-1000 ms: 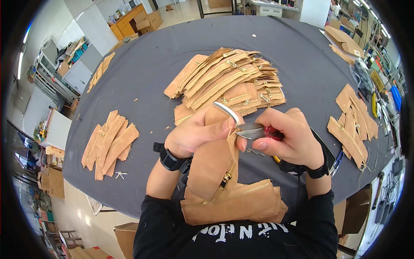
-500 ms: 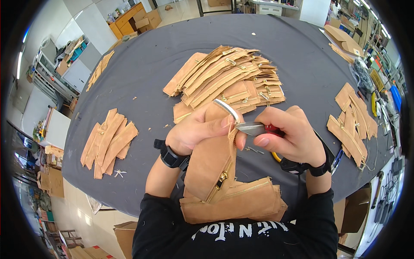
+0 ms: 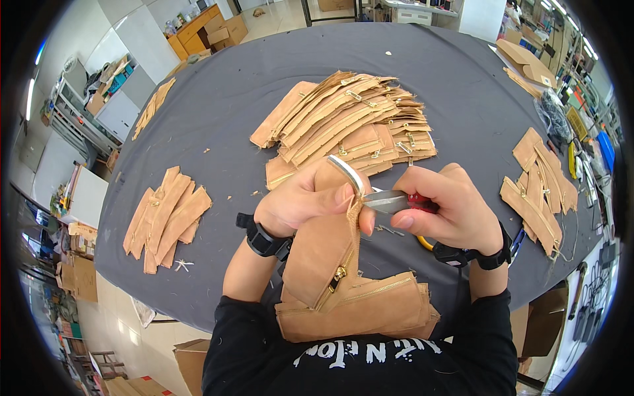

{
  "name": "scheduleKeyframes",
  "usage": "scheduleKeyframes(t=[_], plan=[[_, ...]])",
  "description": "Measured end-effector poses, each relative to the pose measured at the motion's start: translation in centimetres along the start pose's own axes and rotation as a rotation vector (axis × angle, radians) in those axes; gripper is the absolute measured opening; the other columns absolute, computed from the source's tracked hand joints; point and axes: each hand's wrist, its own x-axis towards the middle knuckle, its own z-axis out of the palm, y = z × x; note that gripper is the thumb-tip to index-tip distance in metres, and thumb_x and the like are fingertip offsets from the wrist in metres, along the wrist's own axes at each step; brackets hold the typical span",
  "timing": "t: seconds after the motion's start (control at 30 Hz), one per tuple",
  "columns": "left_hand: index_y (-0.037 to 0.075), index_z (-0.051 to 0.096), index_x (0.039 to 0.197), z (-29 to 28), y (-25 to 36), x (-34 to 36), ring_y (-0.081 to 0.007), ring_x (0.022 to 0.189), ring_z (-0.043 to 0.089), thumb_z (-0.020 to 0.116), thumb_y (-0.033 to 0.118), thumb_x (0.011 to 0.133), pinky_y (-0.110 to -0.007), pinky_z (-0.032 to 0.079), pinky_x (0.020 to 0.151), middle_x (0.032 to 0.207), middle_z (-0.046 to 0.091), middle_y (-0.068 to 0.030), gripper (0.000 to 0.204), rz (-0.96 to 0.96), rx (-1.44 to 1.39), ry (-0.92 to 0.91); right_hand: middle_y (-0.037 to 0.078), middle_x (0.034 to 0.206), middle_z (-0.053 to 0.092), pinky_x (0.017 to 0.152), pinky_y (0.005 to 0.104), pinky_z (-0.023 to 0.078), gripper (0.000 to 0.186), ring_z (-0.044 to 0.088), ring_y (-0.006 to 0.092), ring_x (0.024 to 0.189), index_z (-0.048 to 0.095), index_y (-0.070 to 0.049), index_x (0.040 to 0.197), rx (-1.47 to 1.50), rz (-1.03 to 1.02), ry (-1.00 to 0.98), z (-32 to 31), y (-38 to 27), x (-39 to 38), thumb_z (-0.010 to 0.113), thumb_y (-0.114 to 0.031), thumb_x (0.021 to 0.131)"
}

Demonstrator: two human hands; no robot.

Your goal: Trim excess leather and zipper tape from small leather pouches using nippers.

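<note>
My left hand is closed around a tan fabric piece that has a brass zipper and hangs down towards me. A pale, shiny strip curves along the piece's upper bend. In my right hand is a red-handled tool with a grey metal head, perhaps pliers. Its tip meets the edge of the piece beside my left thumb; whether its jaws bite the zipper I cannot tell. Below, several more tan zippered pieces lie close to my body.
A large pile of tan zippered pieces lies ahead on the dark-covered table. Smaller piles sit at left and right. Small metal bits and a yellow loop-shaped handle are beneath my right hand.
Both hands keep their grips almost in place. My right hand and the tool have shifted very slightly, and the held piece has tilted a little.
</note>
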Motion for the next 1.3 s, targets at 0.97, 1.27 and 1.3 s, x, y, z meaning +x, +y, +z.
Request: scheduleKeyframes(t=[0.97,1.27,1.3], plan=[[0.002,0.052,0.094,2.1,1.8,1.3,-0.0104,0.077,0.054,0.064,0.024,0.078,-0.023,0.044,0.067,0.083,0.058,-0.0057,0.030,-0.092,0.158,0.228,0.004,0.054,0.042,0.044,0.0249,0.033,0.023,0.040,0.0138,0.046,0.054,-0.003,0.082,0.027,0.033,0.185,-1.3,0.0,-0.3,0.063,-0.024,0.079],[0.009,0.041,0.089,2.7,1.8,1.3,-0.0047,0.066,0.045,0.055,0.002,0.076,-0.021,0.040,0.061,0.070,0.045,0.0032,0.020,0.232,0.845,0.789,0.003,0.055,0.045,0.044,0.0213,0.035,0.027,0.038,0.0086,0.045,0.052,-0.001,0.086,-0.254,0.175,0.387,-0.1,-1.0,0.1,0.070,-0.018,0.073],[0.009,0.041,0.088,3.0,1.7,1.3,-0.0048,0.063,0.045,0.054,0.000,0.076,-0.021,0.040,0.057,0.068,0.045,0.0024,0.020,0.229,0.900,0.829,0.002,0.056,0.048,0.042,0.0216,0.036,0.028,0.042,0.0093,0.043,0.052,-0.002,0.085,-0.252,0.179,0.415,0.3,-1.1,0.0,0.072,-0.018,0.071]])
